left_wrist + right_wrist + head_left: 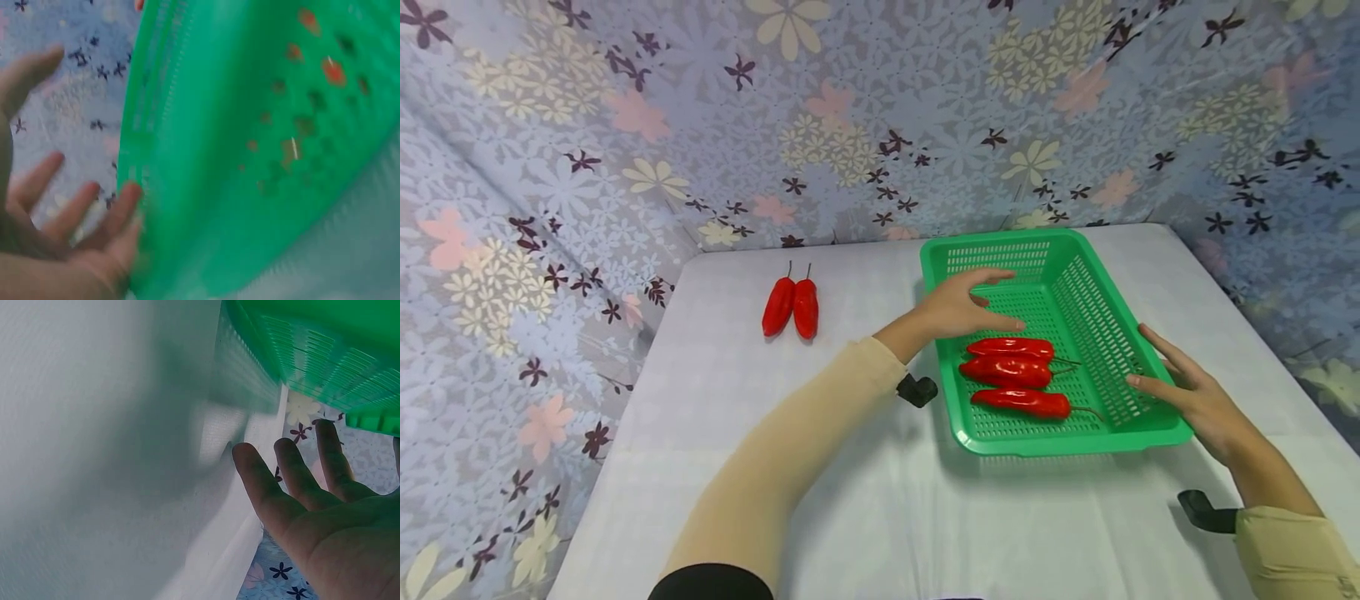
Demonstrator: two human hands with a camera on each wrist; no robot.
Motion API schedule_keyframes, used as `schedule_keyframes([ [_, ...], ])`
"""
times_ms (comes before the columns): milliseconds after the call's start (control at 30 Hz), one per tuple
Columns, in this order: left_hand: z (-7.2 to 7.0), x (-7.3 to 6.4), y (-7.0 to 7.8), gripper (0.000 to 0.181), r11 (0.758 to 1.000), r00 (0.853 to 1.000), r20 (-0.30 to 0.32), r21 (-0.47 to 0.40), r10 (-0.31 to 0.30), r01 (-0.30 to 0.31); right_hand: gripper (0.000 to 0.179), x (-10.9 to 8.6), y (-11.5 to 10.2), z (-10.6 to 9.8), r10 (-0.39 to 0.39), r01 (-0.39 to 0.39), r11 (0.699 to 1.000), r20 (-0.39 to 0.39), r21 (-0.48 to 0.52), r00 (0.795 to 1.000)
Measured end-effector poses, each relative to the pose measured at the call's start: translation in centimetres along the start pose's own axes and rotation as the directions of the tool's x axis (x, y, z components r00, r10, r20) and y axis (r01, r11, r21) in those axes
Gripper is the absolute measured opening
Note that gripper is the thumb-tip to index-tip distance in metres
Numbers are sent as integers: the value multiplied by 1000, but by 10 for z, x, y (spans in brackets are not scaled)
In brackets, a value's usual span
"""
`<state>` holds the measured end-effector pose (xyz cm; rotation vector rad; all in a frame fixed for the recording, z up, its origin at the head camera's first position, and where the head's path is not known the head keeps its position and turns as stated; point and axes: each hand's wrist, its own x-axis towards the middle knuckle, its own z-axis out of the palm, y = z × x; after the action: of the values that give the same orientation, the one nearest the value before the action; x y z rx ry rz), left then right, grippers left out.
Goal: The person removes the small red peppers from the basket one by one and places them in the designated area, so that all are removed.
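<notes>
A green plastic basket (1101,325) with slotted walls holds several red chili peppers (1015,371) lying side by side near its front left. My left hand (962,307) reaches over the basket's left rim, fingers spread and nothing in its grasp. In the left wrist view that hand (94,244) is blurred beside the green wall, and red shows through the basket's holes. At the right rim is my right hand (1198,404), its thumb over the edge and its fingers outside. The right wrist view shows this hand (331,512) with extended fingers below the rim.
Two more red peppers (792,307) lie together on the white-covered table (715,417), toward the back left. A floral cloth (865,108) hangs behind the table and at its sides. Black wrist mounts (1206,510) stick out beside both sleeves.
</notes>
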<state>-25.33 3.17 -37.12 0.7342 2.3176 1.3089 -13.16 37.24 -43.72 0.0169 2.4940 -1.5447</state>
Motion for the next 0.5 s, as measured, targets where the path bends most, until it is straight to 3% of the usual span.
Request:
schedule_keyframes([
  [100, 8, 2, 8, 79, 995, 993, -71, 2, -100, 100, 80, 0, 0, 0, 1, -1, 1000, 0, -4, 1000],
  [267, 20, 6, 18, 74, 976, 956, -195, -31, -217, 215, 80, 0, 0, 0, -1, 1, 1000, -6, -11, 1000],
  [367, 27, 9, 21, 72, 964, 937, -231, -109, -261, 242, 80, 0, 0, 0, -2, 2, 1000, -5, -9, 1000],
  [500, 36, 12, 21, 69, 952, 936, -221, -198, -274, 232, 80, 0, 0, 0, -6, 6, 1000, -4, -7, 1000],
])
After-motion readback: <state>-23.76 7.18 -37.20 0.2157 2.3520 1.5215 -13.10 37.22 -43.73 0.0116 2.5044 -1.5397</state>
